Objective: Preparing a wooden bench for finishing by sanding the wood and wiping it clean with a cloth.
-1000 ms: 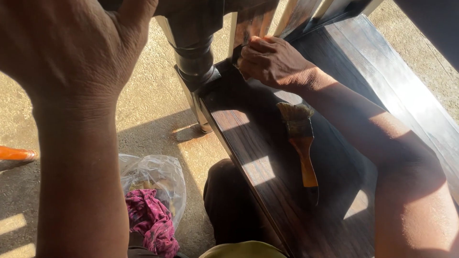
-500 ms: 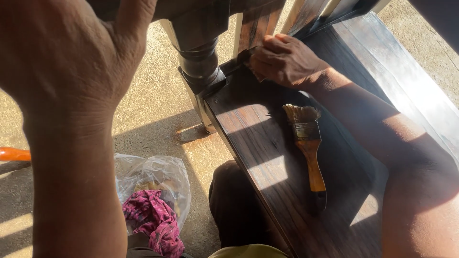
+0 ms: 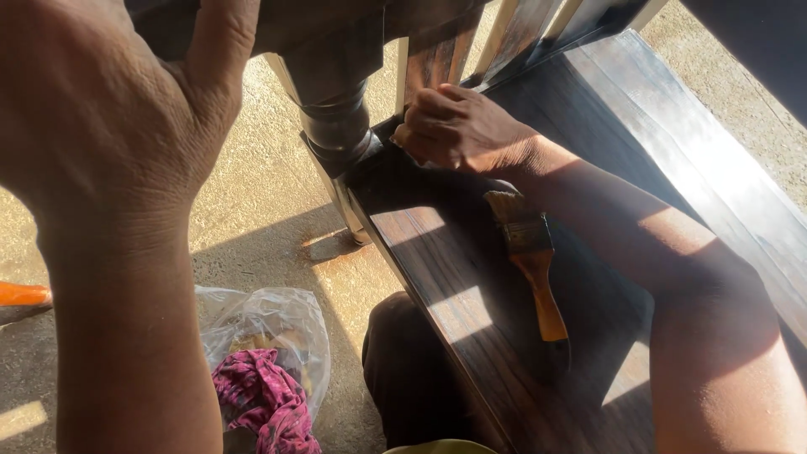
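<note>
The left hand (image 3: 109, 126) is seen close to the camera, raised, with the thumb hooked over the top of a dark turned wooden post (image 3: 336, 126); the fingers are hidden behind the post, so the full grip cannot be told. The right hand (image 3: 462, 130) is closed narrowly, fingers curled, pressed against the corner where the post meets the dark stained wooden board (image 3: 471, 336). Something pale shows at the fingertips, too small and too hidden to identify.

A paintbrush (image 3: 530, 261) with an orange-brown handle is laid on the board just below the right hand and beside the right forearm, bristles toward the hand, handle pointing away from it; it is touched by neither hand. Slats (image 3: 437, 55) of the same dark wood rise just above the right hand.

Below the left forearm, on the concrete floor (image 3: 252, 193), a clear plastic bag (image 3: 269, 328) is noted, with a magenta cloth (image 3: 261, 399) lying against it. An orange object (image 3: 21, 294) is cut off at the frame edge, left of the left forearm.
</note>
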